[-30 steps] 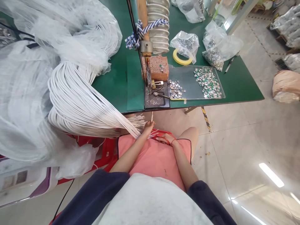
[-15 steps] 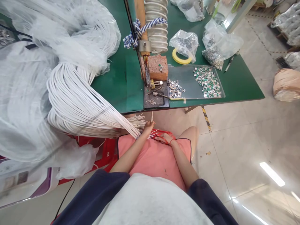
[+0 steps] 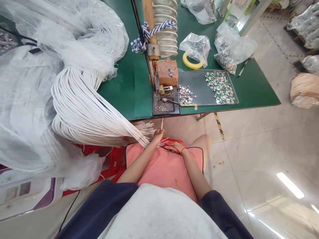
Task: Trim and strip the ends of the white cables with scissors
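Note:
My left hand (image 3: 158, 134) is closed around the ends of a few thin white cables (image 3: 161, 124), whose tips point up toward the table edge. More loose white ends show just below and right of it. My right hand (image 3: 177, 146) rests low over the pink apron (image 3: 164, 169), its fingers curled at red loop handles (image 3: 183, 143) that look like scissors; the blades cannot be made out. To the left, a thick bundle of white cables (image 3: 82, 103) sweeps down from clear plastic wrapping and ends beside my left hand.
On the green table (image 3: 259, 89) stand a soldering iron (image 3: 156, 76) hung upright, a red brick (image 3: 167, 71) and a clear tray (image 3: 199, 86) of small metal connectors. Yellow tape (image 3: 191, 63) and plastic bags of parts (image 3: 228, 53) lie behind. A ribbed hose (image 3: 165, 30) hangs down.
Both hands keep nearly the same pose and place. Only a slight shift of the whole view shows.

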Tool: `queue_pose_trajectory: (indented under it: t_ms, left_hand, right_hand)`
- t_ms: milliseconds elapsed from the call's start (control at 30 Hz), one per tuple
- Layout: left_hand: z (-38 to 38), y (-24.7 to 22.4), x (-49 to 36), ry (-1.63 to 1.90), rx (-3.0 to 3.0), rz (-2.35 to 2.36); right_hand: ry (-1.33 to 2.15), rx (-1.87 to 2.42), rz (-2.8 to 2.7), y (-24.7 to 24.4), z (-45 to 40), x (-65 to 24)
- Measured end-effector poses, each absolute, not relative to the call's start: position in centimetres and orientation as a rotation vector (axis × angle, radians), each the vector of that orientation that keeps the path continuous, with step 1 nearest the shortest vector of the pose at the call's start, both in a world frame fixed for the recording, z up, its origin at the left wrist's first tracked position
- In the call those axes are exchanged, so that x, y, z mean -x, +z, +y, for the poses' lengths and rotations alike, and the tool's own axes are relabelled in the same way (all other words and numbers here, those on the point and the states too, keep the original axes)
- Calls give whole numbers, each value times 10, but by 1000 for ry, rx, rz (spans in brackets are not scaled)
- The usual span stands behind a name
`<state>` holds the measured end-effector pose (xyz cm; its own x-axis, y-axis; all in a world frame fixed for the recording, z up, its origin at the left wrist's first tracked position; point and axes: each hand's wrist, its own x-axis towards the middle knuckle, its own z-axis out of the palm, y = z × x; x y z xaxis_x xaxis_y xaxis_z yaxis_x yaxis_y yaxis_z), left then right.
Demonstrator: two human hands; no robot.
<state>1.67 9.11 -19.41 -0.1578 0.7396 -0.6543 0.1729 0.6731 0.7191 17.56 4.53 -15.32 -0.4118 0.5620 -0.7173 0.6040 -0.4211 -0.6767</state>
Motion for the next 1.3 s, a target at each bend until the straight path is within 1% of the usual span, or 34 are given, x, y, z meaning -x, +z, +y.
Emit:
queue_pose_trajectory:
  t_ms: [467,867,1300]
  left_hand:
    - [91,-195,-17,600,-757,1693]
    - [90,-191,-17,600,-755,1687]
    - [90,-185,-19,627,-783,1709]
  right_hand:
    - [-1997,-1671,1783,-151,44,-171]
    - [-1917,-1749,1790,-160,41,-170]
    - [-1891,-1735,1837,-166,41,-171]
